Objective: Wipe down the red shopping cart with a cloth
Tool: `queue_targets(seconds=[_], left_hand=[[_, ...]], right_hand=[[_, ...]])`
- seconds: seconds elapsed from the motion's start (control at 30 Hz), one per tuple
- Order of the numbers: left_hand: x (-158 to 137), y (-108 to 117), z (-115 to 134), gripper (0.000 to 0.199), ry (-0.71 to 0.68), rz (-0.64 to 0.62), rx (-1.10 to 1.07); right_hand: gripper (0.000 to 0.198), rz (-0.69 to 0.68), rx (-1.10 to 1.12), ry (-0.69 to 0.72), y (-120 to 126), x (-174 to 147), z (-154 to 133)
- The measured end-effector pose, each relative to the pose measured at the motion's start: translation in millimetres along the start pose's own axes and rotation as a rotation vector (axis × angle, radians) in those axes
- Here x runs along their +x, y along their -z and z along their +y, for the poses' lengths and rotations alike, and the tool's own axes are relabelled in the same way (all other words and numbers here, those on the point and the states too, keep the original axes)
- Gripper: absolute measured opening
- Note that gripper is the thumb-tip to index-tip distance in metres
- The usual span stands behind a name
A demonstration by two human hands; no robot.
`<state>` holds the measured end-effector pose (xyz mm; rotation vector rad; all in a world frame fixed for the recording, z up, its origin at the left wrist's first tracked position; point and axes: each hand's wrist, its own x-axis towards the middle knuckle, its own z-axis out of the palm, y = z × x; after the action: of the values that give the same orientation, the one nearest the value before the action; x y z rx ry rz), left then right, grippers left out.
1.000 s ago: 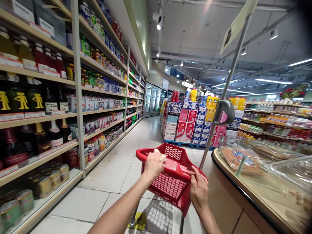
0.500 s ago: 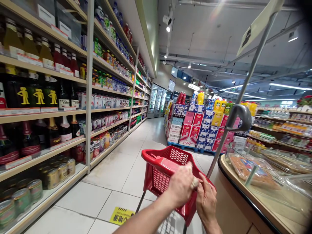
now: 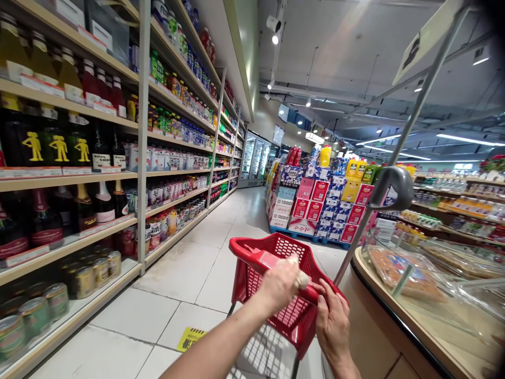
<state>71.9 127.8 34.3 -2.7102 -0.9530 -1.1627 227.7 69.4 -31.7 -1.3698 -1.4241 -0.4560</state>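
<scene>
Closed around a pale wad, a person's left hand is over the handle of a red cart in the lower center of the frame. Fingers of the right hand rest at the handle's right end; whether they wrap around it cannot be told. Shelving lined with bottles, cans and cartons covers the left side from top edge to bottom. Next in size, a curved counter bearing clear-packed food fills the lower right. Stacked boxes topped with bottles stand on a blue base just right of center, beyond the cart's perforated basket. Rising toward the upper right is a metal pole fitted with a gray loop. Smaller again, a yellow floor sticker, partly hidden by the left arm, lies on pale tile at lower left of center.
</scene>
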Motion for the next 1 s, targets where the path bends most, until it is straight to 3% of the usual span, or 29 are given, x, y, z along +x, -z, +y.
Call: queue_targets(seconds=[0.07, 0.13, 0.2, 0.3, 0.37, 0.47, 0.53, 0.6, 0.7, 0.73, 0.8, 0.87, 0.93, 1.0], left_hand=[[3.0, 10.4, -11.7, 0.021, 0.212, 0.051, 0.052], [5.2, 15.0, -17.0, 0.021, 0.316, 0.075, 0.078], [5.6, 7.1, -8.0, 0.019, 0.218, 0.053, 0.061], [5.4, -13.2, 12.9, 0.019, -0.112, -0.005, -0.003], [6.2, -14.4, 11.7, 0.019, -0.153, -0.019, -0.018], [7.5, 4.2, -12.8, 0.017, 0.14, 0.019, 0.029], [6.7, 13.1, -22.8, 0.017, 0.244, 0.045, 0.056], [3.6, 9.1, -16.2, 0.018, 0.173, 0.04, 0.048], [-1.3, -8.0, 5.8, 0.022, -0.167, 0.011, -0.005], [-1.6, -10.2, 8.6, 0.024, -0.218, 0.009, -0.013], [0.0, -4.4, 2.3, 0.023, -0.132, 0.017, -0.007], [3.4, 8.7, -12.5, 0.022, 0.101, 0.03, 0.023], [6.7, 16.5, -20.5, 0.021, 0.249, 0.033, 0.05], [8.1, 11.7, -13.9, 0.018, 0.192, 0.006, 0.041]], right_hand=[[0.041, -0.011, 0.007, 0.012, 1.1, -0.3, 0.6], [0.041, 0.004, 0.005, -0.002, -0.2, 0.0, 0.4], [0.043, 0.035, -0.006, -0.021, -2.4, 0.2, 1.0], [0.045, 0.054, -0.024, -0.005, -3.0, -0.4, 4.4], [0.044, 0.028, -0.021, 0.033, -1.0, -0.8, 6.2], [0.042, -0.023, -0.017, 0.077, 0.8, -0.4, 4.4], [0.041, -0.016, -0.025, 0.081, -0.9, 0.5, 1.2], [0.041, 0.024, -0.034, 0.08, -3.9, 1.2, -0.8], [0.042, 0.055, -0.04, 0.082, -5.9, 0.5, 0.9], [0.043, 0.048, -0.037, 0.083, -5.6, -0.1, 2.2], [0.043, 0.016, -0.024, 0.085, -4.1, -1.1, 4.1], [0.042, 0.0, -0.018, 0.09, -3.2, -1.3, 3.8], [0.042, 0.008, -0.03, 0.085, -3.9, -0.5, 1.7], [0.044, 0.019, -0.05, 0.063, -5.1, 1.0, -0.2]])
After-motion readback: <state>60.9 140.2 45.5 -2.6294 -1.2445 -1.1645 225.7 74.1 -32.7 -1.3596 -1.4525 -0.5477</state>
